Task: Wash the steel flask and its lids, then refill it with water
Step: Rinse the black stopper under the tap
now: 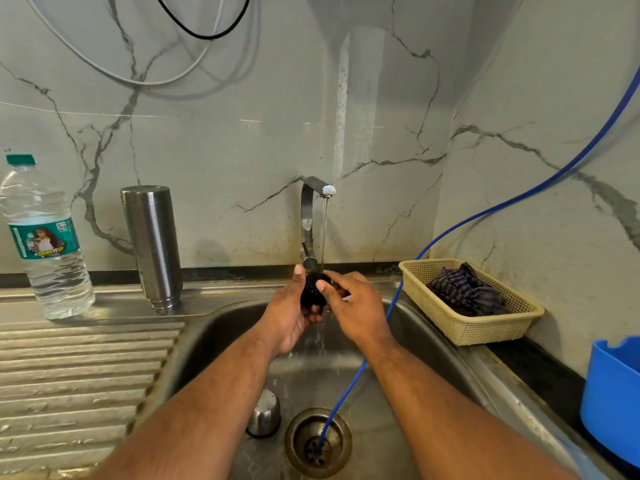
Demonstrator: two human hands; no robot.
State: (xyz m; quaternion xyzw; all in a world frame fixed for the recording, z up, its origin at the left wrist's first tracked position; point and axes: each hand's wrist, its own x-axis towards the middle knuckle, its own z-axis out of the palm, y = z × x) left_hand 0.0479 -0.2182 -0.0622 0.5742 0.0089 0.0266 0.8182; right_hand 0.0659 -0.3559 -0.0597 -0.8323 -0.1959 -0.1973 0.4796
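Steel sink point(214, 341), marble wall point(207, 150): beneath the running tap point(308, 220) your left hand point(291, 317) cups the black lid point(313, 289), right hand point(353, 306) gripping it too.

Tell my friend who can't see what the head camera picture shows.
The left hand and right hand hold a small black lid under the running tap, over a steel sink. A steel flask and a water bottle stand on the left, and a steel cap sits by the drain.

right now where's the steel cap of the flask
Head view, lower centre: the steel cap sits mouth-down in the sink, just left of the drain.
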